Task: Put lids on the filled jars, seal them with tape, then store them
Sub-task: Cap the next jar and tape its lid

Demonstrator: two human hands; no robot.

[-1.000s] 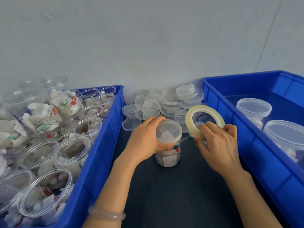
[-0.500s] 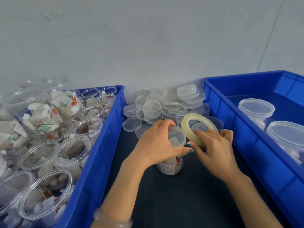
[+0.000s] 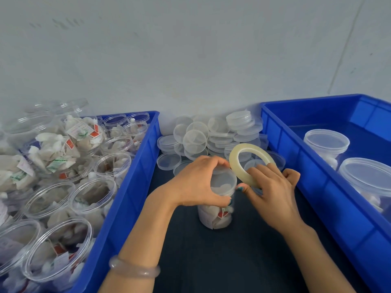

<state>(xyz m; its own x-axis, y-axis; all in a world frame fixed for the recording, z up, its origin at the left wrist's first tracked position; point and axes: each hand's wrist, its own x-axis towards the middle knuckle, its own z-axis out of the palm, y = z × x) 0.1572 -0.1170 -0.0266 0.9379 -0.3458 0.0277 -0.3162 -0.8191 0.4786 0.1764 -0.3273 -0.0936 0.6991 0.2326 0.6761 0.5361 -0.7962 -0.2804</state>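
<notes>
Your left grip (image 3: 196,182) curls round the top of the filled jar (image 3: 215,217), which stands upright on the dark surface (image 3: 232,263). Your right grip (image 3: 273,193) holds the tape roll (image 3: 234,163) against its lid (image 3: 224,179). Loose lids (image 3: 194,138) are piled at the far edge.

A smooth round bangle (image 3: 134,269), pale pink and half-transparent, sits on the left wrist. The nails (image 3: 239,188) that show on the left hand (image 3: 194,182) and the right hand (image 3: 273,193) are painted teal. Both forearms are bare.
</notes>
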